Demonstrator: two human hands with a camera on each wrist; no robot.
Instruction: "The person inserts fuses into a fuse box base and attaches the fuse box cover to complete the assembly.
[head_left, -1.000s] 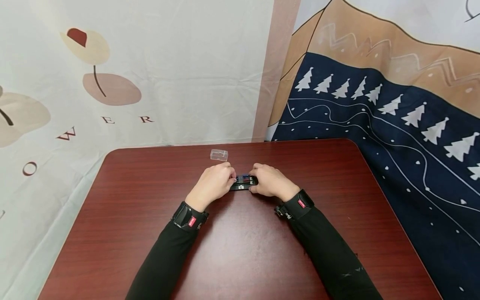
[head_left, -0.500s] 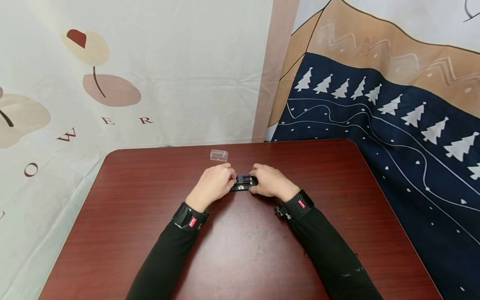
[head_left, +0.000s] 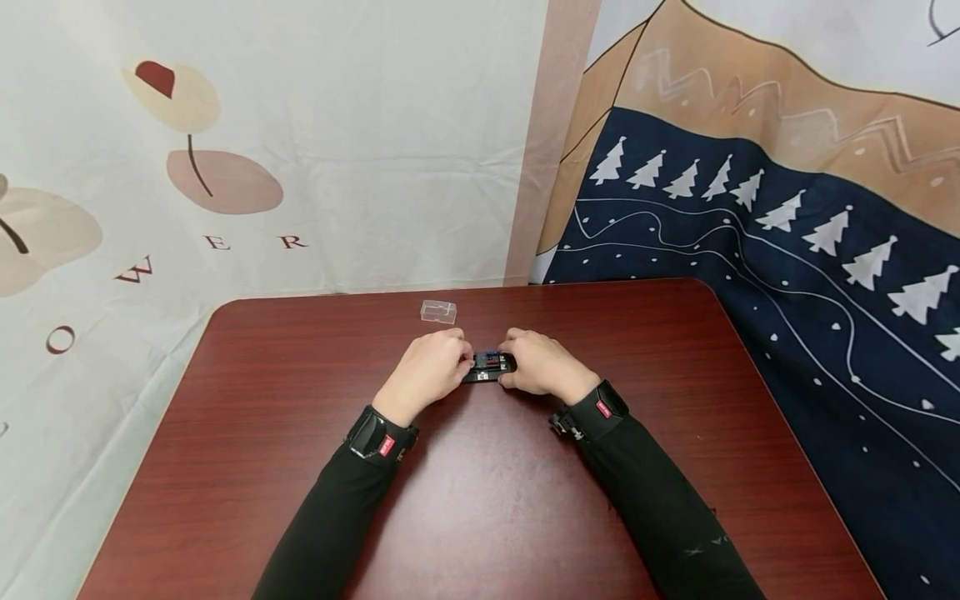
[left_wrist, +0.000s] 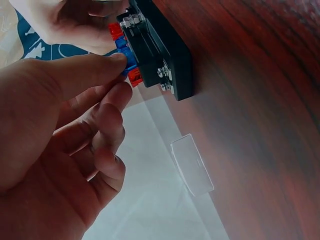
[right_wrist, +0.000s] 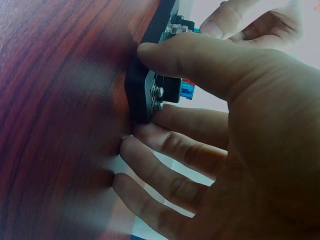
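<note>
A black fuse block (head_left: pixel 487 375) sits on the table between my hands, with metal screw terminals (left_wrist: pixel 166 77) along its base. Red blade fuses (left_wrist: pixel 135 77) and blue ones stand in its top. My left hand (head_left: pixel 427 372) pinches a blue blade fuse (left_wrist: pixel 129 59) between thumb and forefinger, at the block's left part. Whether that fuse is fully seated is hidden by the fingers. At the other end my right hand (head_left: pixel 545 363) grips the base, thumb (right_wrist: pixel 160 55) on the near edge and fingers behind. A blue fuse (right_wrist: pixel 188 90) at this end is untouched.
A clear plastic cover (head_left: pixel 438 312) lies near the table's back edge, beyond my left hand. The reddish-brown table (head_left: pixel 480 517) ends at printed cloths hanging behind it and to the right.
</note>
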